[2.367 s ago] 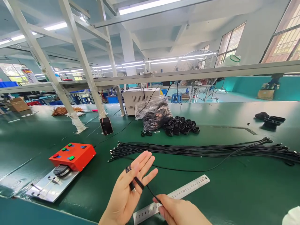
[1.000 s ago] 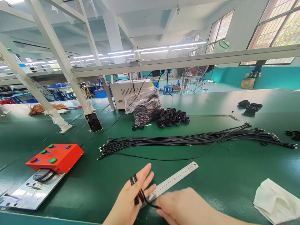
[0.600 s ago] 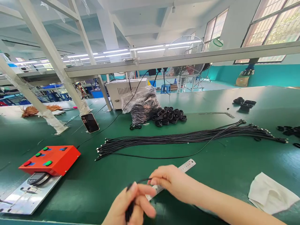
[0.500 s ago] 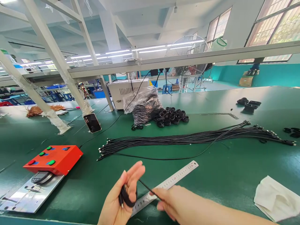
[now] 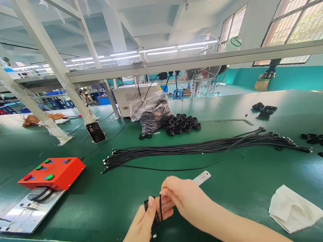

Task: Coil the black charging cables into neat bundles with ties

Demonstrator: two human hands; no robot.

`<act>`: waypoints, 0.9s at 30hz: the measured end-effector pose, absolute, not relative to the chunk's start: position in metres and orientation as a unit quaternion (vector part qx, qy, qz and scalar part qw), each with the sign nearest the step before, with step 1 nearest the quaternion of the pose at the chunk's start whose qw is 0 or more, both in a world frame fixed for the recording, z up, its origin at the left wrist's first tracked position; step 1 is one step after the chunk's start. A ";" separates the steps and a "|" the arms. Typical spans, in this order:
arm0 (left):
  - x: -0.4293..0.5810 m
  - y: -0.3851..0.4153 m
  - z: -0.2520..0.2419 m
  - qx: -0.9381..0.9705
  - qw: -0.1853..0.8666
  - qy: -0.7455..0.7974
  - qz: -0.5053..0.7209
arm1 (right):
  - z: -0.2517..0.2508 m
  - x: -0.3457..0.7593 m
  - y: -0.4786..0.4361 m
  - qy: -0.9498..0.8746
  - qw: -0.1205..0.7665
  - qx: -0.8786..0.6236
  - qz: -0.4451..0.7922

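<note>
A small coil of black cable (image 5: 156, 215) is wrapped around the fingers of my left hand (image 5: 144, 220), the thumb pressing on it. My right hand (image 5: 183, 195), just to the right, pinches a strand of the same cable between thumb and finger. A light connector end (image 5: 154, 236) hangs below the coil. Behind my right hand lies a steel ruler (image 5: 202, 178), mostly hidden. Farther back, a long bundle of straight black cables (image 5: 161, 150) stretches across the green table (image 5: 113, 205).
At the left stand a red box with buttons (image 5: 57, 171) and a metal plate with a gauge (image 5: 30, 211). Coiled cables (image 5: 181, 124), a plastic bag (image 5: 153, 114) and a phone (image 5: 96, 132) are farther back. A white cloth (image 5: 294, 208) lies at the right.
My left hand has turned and closed its fingers and thumb on the coil. The right hand has risen with the cable, now drawn close beside the coil, and covers more of the ruler.
</note>
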State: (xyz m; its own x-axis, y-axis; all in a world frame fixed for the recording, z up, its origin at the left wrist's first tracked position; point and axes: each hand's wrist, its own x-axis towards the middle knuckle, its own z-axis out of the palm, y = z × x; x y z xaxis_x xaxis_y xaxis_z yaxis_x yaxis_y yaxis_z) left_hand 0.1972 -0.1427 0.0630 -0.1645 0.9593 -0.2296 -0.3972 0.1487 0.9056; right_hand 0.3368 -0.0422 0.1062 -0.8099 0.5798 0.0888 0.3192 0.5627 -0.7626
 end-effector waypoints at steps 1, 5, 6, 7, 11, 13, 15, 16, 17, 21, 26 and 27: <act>0.197 -0.144 0.062 0.298 0.591 0.485 0.571 | 0.106 0.333 -0.039 -0.836 0.211 -0.284 0.420; 0.194 -0.147 0.059 0.299 0.628 0.451 0.560 | 0.092 0.319 -0.048 -0.694 0.292 -0.290 0.591; 0.194 -0.147 0.059 0.291 0.629 0.439 0.571 | 0.087 0.316 -0.054 -0.639 0.284 -0.280 0.657; 0.194 -0.147 0.059 0.287 0.628 0.430 0.582 | 0.083 0.313 -0.062 -0.575 0.275 -0.269 0.722; 0.197 -0.146 0.060 0.277 0.637 0.401 0.597 | 0.069 0.301 -0.088 -0.331 0.264 -0.236 0.875; 0.198 -0.145 0.061 0.251 0.643 0.398 0.604 | 0.061 0.298 -0.095 -0.295 0.269 -0.229 0.888; 0.200 -0.143 0.061 0.214 0.645 0.390 0.621 | 0.052 0.297 -0.100 -0.338 0.283 -0.239 0.865; 0.201 -0.143 0.060 0.195 0.646 0.383 0.631 | 0.047 0.298 -0.101 -0.382 0.286 -0.245 0.844; 0.202 -0.143 0.059 0.180 0.648 0.374 0.639 | 0.043 0.300 -0.103 -0.429 0.283 -0.248 0.821; 0.202 -0.146 0.055 0.162 0.679 0.326 0.638 | 0.036 0.311 -0.103 -0.524 0.258 -0.240 0.775; 0.198 -0.155 0.057 0.176 0.707 0.279 0.626 | 0.044 0.320 -0.094 -0.589 0.179 -0.180 0.767; 0.198 -0.155 0.058 0.174 0.707 0.280 0.626 | 0.045 0.320 -0.094 -0.596 0.153 -0.174 0.769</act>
State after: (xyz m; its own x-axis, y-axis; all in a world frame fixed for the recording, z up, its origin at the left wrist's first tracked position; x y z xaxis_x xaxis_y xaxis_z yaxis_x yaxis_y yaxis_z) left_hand 0.1983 -0.1552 0.0579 0.0600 0.9822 -0.1777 -0.7874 0.1560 0.5963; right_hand 0.3203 -0.0935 0.0450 -0.8927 0.4425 -0.0847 -0.0288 -0.2438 -0.9694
